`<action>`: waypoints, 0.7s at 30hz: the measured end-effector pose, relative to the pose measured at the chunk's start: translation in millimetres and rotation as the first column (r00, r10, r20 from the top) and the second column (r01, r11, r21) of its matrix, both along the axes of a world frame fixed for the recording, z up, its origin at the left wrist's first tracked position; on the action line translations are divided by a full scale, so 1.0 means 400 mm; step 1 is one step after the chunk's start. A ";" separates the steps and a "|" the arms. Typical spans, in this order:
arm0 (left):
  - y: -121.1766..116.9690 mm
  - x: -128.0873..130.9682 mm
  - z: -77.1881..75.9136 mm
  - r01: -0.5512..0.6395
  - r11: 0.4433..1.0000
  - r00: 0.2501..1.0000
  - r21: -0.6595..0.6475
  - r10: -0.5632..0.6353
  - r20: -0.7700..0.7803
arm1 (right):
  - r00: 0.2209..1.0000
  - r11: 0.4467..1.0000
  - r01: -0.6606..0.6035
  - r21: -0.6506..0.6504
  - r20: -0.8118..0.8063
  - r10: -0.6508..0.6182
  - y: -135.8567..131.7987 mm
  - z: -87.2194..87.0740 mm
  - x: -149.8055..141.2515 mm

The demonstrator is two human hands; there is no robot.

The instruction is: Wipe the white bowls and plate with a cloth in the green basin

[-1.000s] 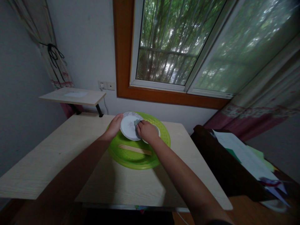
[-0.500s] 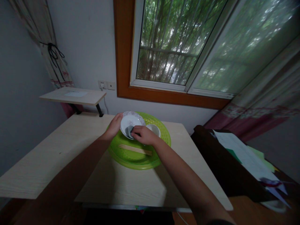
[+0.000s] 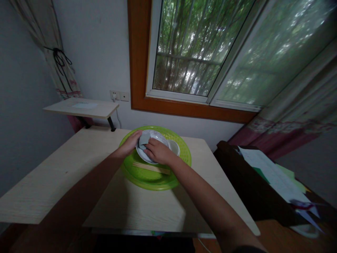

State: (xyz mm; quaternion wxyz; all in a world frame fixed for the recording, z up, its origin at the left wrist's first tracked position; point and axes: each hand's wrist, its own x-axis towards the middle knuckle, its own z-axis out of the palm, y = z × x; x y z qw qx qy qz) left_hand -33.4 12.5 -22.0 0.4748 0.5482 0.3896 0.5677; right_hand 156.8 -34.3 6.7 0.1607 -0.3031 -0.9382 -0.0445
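A white plate (image 3: 158,136) with a patterned rim is tilted over the round green tray (image 3: 155,185). My left hand (image 3: 131,143) grips its left edge, fingers partly hidden behind it. My right hand (image 3: 158,151) is closed on a grey-green cloth (image 3: 144,139), which lies against the left part of the plate's inner face. Behind my right hand, a white bowl (image 3: 174,147) sits on the tray. Several light wooden chopsticks (image 3: 151,168) lie side by side on the tray in front of the plate.
The tray stands on a pale wooden table (image 3: 155,211). A small raised shelf (image 3: 102,111) with a paper is at the back left. To the right, a dark cabinet (image 3: 229,165) carries papers (image 3: 271,175). A wall and a window (image 3: 189,52) are behind.
The plate has come slightly right and nearer, lower over the tray. My right hand has moved the cloth up across the plate, and more of the cloth shows.
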 end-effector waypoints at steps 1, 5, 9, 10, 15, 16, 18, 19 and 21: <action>0.002 0.000 -0.002 0.010 1.000 1.000 0.004 -0.010 0.003 | 0.999 0.999 0.037 0.020 0.003 -0.037 0.004 -0.004 0.001; 0.013 -0.001 -0.013 0.054 0.998 0.998 0.021 -0.054 -0.014 | 0.980 0.977 0.199 0.074 -0.009 -0.199 0.014 -0.018 0.004; 0.018 -0.001 -0.018 0.025 1.000 1.000 0.008 -0.025 0.013 | 0.938 0.929 0.347 0.128 -0.027 -0.346 0.012 -0.014 0.008; 0.018 -0.002 -0.018 0.005 1.000 1.000 -0.001 -0.005 0.022 | 0.926 0.917 0.376 0.131 -0.023 -0.377 0.011 -0.012 0.010; 0.012 -0.010 -0.010 -0.078 0.997 0.997 -0.008 0.078 -0.016 | 0.890 0.887 0.448 0.109 0.038 -0.454 0.016 -0.004 0.017; 0.011 -0.012 -0.008 -0.099 0.995 0.995 -0.001 0.099 -0.031 | 0.888 0.886 0.451 0.112 0.047 -0.458 0.018 -0.003 0.018; 0.010 -0.017 -0.006 -0.142 0.990 0.989 0.012 0.143 -0.039 | 0.886 0.884 0.452 0.122 0.060 -0.461 0.022 0.001 0.020; 0.010 -0.019 -0.005 -0.158 0.987 0.987 0.014 0.158 -0.033 | 0.885 0.884 0.450 0.124 0.069 -0.460 0.024 0.003 0.021; 0.012 -0.023 -0.006 -0.183 0.983 0.983 0.020 0.184 -0.016 | 0.878 0.880 0.461 0.115 0.081 -0.471 0.025 0.010 0.021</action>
